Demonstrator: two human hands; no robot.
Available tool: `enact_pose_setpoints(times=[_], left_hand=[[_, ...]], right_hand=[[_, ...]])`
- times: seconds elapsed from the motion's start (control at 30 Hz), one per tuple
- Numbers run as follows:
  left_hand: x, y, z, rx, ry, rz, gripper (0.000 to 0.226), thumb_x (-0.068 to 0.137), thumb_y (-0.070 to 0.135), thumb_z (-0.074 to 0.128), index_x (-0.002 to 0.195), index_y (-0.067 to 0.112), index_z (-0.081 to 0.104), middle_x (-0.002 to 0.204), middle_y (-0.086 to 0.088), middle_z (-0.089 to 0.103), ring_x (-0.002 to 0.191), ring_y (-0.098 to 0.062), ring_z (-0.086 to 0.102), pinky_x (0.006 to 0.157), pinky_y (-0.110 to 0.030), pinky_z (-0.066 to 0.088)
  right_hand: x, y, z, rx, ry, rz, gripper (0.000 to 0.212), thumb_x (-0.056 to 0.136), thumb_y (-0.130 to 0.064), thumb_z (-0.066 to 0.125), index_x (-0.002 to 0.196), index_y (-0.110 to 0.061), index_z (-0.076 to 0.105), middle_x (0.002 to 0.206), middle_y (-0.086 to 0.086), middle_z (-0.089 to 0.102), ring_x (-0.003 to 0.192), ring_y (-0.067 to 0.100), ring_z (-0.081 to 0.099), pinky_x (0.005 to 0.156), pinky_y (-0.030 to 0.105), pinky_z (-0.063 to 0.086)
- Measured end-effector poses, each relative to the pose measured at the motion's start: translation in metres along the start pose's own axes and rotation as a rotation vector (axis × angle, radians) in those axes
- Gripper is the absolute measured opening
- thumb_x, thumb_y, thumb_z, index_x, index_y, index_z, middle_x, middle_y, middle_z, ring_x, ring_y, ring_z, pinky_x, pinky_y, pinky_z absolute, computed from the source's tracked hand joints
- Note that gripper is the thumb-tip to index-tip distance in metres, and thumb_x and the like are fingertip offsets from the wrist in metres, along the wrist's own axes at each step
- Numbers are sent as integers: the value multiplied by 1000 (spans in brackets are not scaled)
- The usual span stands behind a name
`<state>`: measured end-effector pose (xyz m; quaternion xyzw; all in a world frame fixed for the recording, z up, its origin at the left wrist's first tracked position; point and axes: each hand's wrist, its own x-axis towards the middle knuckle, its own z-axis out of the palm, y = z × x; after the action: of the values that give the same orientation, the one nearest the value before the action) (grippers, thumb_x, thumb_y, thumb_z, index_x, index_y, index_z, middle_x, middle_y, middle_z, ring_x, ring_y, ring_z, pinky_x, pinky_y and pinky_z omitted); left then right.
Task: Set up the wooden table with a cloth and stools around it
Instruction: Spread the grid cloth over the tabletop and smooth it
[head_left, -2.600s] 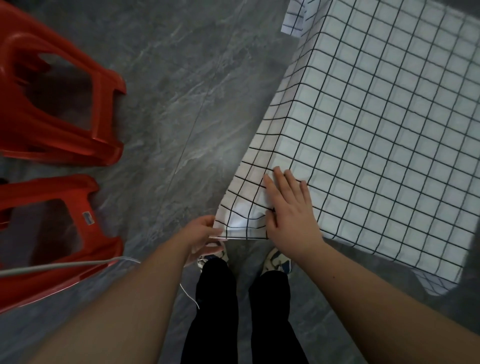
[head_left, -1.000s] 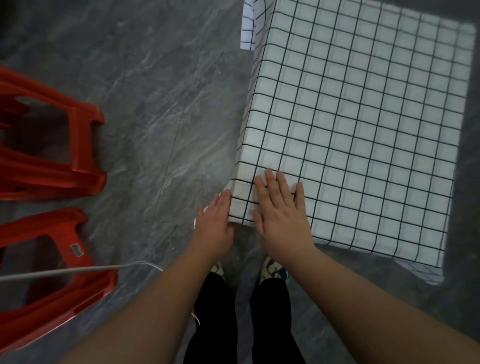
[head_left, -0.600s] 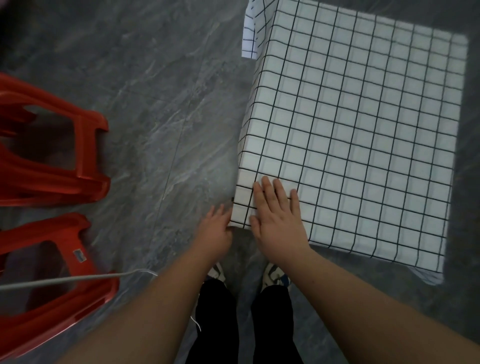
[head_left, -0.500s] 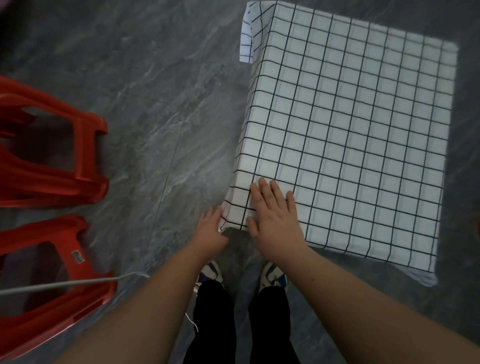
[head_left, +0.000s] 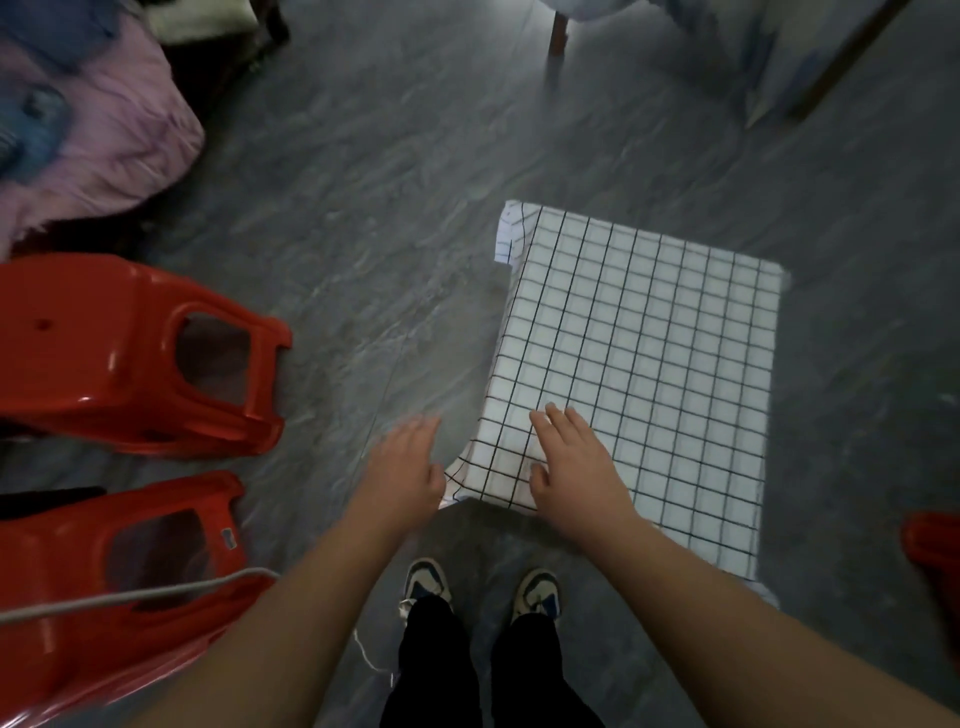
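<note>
- Resting flat, fingers straight, gripping nothing: right hand (head_left: 574, 465) on checked cloth (head_left: 644, 364) draping the table
- Hovering just left of the cloth's near corner: left hand (head_left: 408, 467), spread, holding nothing
- Lying toppled further left: two red stools (head_left: 130, 353)
- Risking a skewed cloth if dragged by the pressing palm

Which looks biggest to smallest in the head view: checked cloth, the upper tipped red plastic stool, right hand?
1. White cloth with black grid, covering the table.
2. Upper tipped red plastic stool, cut off at the frame edge, so unsure against the cloth.
3. Right hand, open.
</note>
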<state>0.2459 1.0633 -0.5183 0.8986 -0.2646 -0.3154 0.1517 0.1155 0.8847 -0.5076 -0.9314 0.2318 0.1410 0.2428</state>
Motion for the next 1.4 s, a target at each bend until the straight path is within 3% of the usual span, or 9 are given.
enact_pose_setpoints(times=[0.23, 0.4, 0.6, 0.73, 0.83, 1.03, 1.17, 1.3, 1.4], left_hand=[[-98, 66, -110, 195, 183, 104, 77, 82, 48, 22, 152, 18, 33, 156, -12, 35, 147, -32, 24, 118, -51, 17], [-137, 84, -156, 237, 252, 101, 70, 88, 44, 36, 154, 21, 28, 159, -9, 30, 149, -31, 19, 119, -54, 17], [-151, 97, -190, 234, 285, 138, 72, 88, 47, 31, 156, 26, 19, 163, -3, 21, 151, -26, 9, 122, -49, 7], [-121, 94, -226, 218, 292, 192, 73, 89, 50, 25, 157, 29, 12, 164, -1, 15, 152, -23, 2, 122, -45, 2], [-82, 75, -255, 246, 295, 263, 77, 85, 55, 16, 156, 27, 17, 163, -5, 19, 151, -27, 8, 122, -48, 8], [12, 13, -330, 322, 171, 393, 67, 96, 47, 34, 157, 28, 12, 164, -5, 14, 152, -28, 4, 123, -47, 7], [61, -18, -392, 374, 85, 466, 68, 96, 47, 31, 157, 29, 6, 165, -6, 8, 152, -27, 0, 123, -47, 3], [100, -22, -436, 368, 43, 530, 69, 100, 44, 38, 157, 29, 2, 166, -5, 5, 152, -27, -3, 123, -48, 3], [127, -5, -450, 353, -6, 580, 68, 100, 44, 36, 157, 30, 0, 166, -3, 3, 152, -24, -5, 123, -48, 1]], right_hand=[[-74, -43, -130, -105, 79, -79, 65, 99, -32, 44, 157, -18, 21, 164, 6, 21, 152, 27, 12, 123, 43, 17], [-111, -60, -179, -127, 164, -108, 66, 98, -36, 44, 157, -19, 21, 164, 7, 21, 152, 28, 13, 122, 47, 19], [-115, -79, -209, -137, 202, -100, 68, 100, -39, 42, 159, -22, 13, 166, 5, 11, 153, 26, 5, 124, 45, 12], [-87, -98, -221, -154, 216, -47, 68, 101, -41, 39, 159, -24, 9, 167, 3, 9, 154, 24, 2, 124, 44, 10], [-52, -118, -221, -184, 243, -12, 68, 100, -41, 40, 159, -24, 11, 167, 4, 10, 154, 24, 3, 124, 44, 11], [36, -187, -213, -184, 239, 150, 67, 99, -40, 42, 158, -22, 16, 166, 5, 14, 153, 27, 8, 123, 47, 17], [79, -241, -217, -164, 248, 252, 67, 97, -37, 44, 158, -20, 21, 164, 7, 21, 152, 29, 15, 122, 48, 20], [107, -273, -229, -132, 265, 327, 68, 94, -41, 38, 157, -20, 23, 163, 8, 23, 151, 30, 17, 120, 50, 22], [121, -278, -239, -109, 271, 388, 68, 97, -39, 45, 157, -22, 20, 164, 7, 21, 152, 28, 15, 122, 48, 20]])
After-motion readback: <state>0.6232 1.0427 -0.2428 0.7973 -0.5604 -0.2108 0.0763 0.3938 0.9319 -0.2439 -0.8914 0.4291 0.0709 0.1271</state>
